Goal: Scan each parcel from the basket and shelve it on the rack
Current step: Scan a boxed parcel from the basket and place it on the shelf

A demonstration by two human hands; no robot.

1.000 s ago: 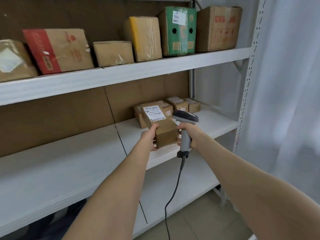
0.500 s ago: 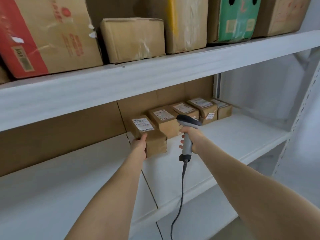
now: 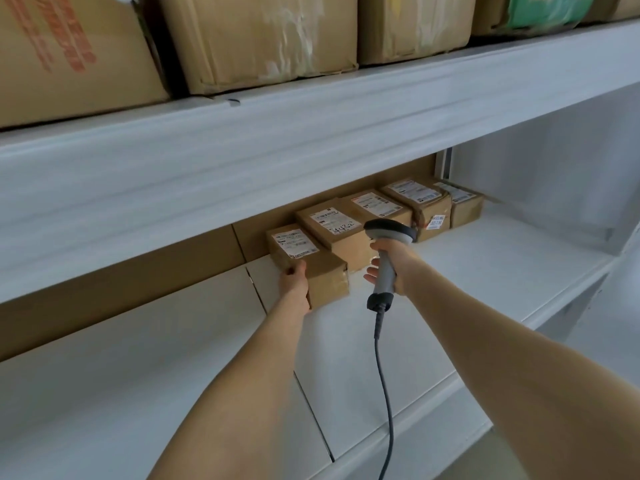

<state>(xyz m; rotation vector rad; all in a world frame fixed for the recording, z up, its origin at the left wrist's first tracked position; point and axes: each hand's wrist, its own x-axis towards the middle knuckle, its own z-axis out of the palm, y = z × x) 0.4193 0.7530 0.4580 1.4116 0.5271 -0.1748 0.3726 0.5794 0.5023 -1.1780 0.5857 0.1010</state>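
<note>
A small brown parcel (image 3: 311, 268) with a white label sits on the white middle shelf (image 3: 485, 271) of the rack, at the left end of a row of similar labelled parcels (image 3: 349, 230). My left hand (image 3: 295, 284) grips its near left corner, thumb on top. My right hand (image 3: 391, 263) holds the grey barcode scanner (image 3: 386, 258) by its handle just right of that parcel, head pointing toward the row. The scanner's cable (image 3: 384, 393) hangs down over the shelf edge.
The upper shelf beam (image 3: 311, 133) runs low across the view and carries large cardboard boxes (image 3: 263, 36), one with red print (image 3: 62, 53) and one green (image 3: 543, 8). Brown board backs the rack. Bare shelf surface stretches left (image 3: 121, 393) and right.
The parcel went from held in the air in front of the rack to resting on the middle shelf beside the row. Both hands reached deeper in, and the camera moved closer.
</note>
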